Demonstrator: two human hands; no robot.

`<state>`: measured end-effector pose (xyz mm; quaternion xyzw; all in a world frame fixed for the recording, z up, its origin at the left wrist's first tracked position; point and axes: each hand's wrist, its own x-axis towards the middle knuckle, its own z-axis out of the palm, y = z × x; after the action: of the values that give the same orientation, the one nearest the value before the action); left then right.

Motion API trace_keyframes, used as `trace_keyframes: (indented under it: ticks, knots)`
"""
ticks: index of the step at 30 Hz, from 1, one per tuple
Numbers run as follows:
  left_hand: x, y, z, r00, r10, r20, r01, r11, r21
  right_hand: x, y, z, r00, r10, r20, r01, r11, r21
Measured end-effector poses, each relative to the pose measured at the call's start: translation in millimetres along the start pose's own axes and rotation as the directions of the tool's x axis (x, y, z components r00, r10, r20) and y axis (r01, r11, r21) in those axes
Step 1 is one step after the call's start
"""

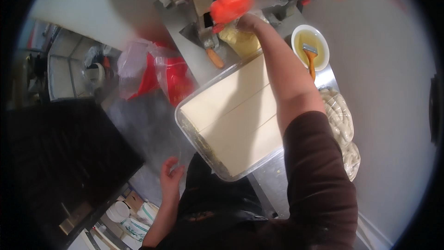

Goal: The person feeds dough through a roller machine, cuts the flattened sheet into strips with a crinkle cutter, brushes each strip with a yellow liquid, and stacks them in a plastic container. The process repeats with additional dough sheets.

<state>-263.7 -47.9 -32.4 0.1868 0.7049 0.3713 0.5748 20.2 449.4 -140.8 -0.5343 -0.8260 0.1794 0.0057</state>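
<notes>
My right arm reaches across a clear plastic tray point(194, 142) of pale, flat dough sheets point(225, 111), cut or laid in long strips. At the far end of that arm, my right hand point(247, 23) is at a clear plastic container point(242, 43) with yellow contents, perhaps oil. A blurred orange-red object point(231, 6) lies over the hand's fingers, so its grip is hidden. Low on the left, my left hand point(171, 173) hangs beside my dark trousers, its fingers loosely curled and apart, with nothing visible in it.
A white bowl point(326, 60) of yellow liquid holds a wooden-handled brush point(311, 55). Film-wrapped dough coils point(338, 118) lie at the right. A wooden-handled tool point(215, 58) rests on the metal counter point(194, 66). Red and clear plastic bags point(177, 80) sit left, above a black surface point(69, 146).
</notes>
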Motion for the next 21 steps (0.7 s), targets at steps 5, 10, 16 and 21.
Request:
trace_keyframes:
  ticks: [5, 10, 16, 21]
  knots:
    - [3.0, 1.8, -8.1, 1.000, -0.013, -0.026, 0.011, 0.998, -0.057, -32.9, -37.8, -26.8, 0.978, 0.039, -0.203, -0.055, 0.996, -0.075]
    - [11.6, 21.6, 7.1, 0.998, 0.012, 0.067, -0.008, 0.998, -0.070, -94.1, -27.9, -61.7, 0.865, 0.428, -0.262, -0.232, 0.804, 0.548]
    - [17.6, 35.8, 9.8, 0.985, 0.067, 0.161, -0.063, 0.998, -0.030, -207.8, -105.4, -75.5, 0.907, 0.371, 0.198, -0.300, 0.240, 0.923]
    - [27.1, 47.1, 21.0, 0.965, 0.086, 0.246, -0.084, 0.996, -0.018, -241.6, -185.2, -15.2, 0.997, 0.075, -0.037, -0.047, 0.870, 0.492]
